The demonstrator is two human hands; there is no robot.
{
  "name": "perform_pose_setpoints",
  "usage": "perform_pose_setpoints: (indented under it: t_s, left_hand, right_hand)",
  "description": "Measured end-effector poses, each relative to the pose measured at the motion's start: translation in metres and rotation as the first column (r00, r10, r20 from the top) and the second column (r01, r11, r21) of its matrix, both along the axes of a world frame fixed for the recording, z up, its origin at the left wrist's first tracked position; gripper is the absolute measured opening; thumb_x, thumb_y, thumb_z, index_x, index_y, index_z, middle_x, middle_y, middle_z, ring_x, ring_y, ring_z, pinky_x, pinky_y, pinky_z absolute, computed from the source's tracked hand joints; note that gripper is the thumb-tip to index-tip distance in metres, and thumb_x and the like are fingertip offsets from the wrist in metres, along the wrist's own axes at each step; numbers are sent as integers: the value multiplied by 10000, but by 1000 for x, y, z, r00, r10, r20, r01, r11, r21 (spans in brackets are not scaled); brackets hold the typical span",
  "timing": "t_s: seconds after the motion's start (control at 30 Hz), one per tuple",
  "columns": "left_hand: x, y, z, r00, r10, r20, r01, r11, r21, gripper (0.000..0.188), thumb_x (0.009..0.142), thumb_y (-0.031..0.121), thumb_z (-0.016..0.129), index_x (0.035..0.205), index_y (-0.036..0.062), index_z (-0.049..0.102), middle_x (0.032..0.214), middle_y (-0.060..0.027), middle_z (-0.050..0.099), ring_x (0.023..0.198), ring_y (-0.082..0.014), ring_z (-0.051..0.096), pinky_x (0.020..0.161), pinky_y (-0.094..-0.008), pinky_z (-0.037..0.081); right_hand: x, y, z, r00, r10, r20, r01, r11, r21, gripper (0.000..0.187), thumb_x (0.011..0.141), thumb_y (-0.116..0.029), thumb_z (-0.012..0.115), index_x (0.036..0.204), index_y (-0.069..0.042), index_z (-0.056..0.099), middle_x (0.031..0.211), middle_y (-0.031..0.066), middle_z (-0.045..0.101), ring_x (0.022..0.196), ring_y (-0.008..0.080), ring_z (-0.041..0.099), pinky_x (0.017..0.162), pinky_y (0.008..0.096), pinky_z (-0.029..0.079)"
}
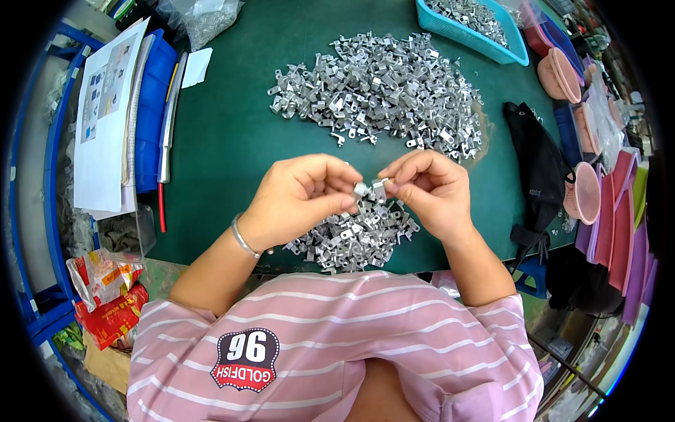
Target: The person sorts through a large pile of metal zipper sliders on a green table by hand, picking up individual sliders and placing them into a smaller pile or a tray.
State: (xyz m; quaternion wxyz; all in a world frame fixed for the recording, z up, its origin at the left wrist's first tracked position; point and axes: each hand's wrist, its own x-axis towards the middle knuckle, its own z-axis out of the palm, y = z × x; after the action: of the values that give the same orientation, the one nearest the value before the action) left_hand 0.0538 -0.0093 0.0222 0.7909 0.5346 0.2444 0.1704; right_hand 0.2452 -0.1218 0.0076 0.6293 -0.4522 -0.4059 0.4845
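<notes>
My left hand (299,191), with a silvery bangle at its wrist, pinches a small bent metal bracket (361,190) at its fingertips. Close by, my right hand (437,195) has another small metal bracket (380,188) between thumb and fingers. The two pieces are side by side; whether they touch I cannot tell. Below my hands, near the table's front edge, lies a small pile of silvery brackets (351,243). A much larger heap of the same brackets (380,88) spreads farther back on the green table (225,126).
A turquoise basket (467,39) of metal parts stands at the back right. Pink baskets (582,193) and a black cloth item (534,169) line the right side. Left are a blue bin (156,112), papers (109,119) and a red-tipped pen (162,207). A clear bag (214,24) sits back left.
</notes>
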Motion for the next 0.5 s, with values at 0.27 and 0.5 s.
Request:
perform_pose_setpoints:
  t_s: [0.27, 0.5]
  left_hand:
    - [-4, 21, -10, 966, 15, -257, 205, 562, 801, 260, 777, -34, 689, 1029, 26, 673, 896, -96, 660, 745, -188, 631, 655, -289, 503]
    - [32, 30, -43, 957, 267, -117, 51, 240, 969, 159, 740, -36, 696, 881, -5, 631, 923, -135, 573, 828, -312, 605, 720, -362, 501]
  right_hand:
    - [4, 20, -6, 420, -140, 897, 17, 989, 147, 146, 790, 13, 649, 933, -14, 637, 891, 141, 615, 792, 325, 635, 689, 384, 534]
    - [9, 38, -27, 296, -171, 940, 170, 978, 124, 54, 818, -67, 647, 854, -30, 634, 819, 130, 586, 736, 331, 622, 664, 421, 524]
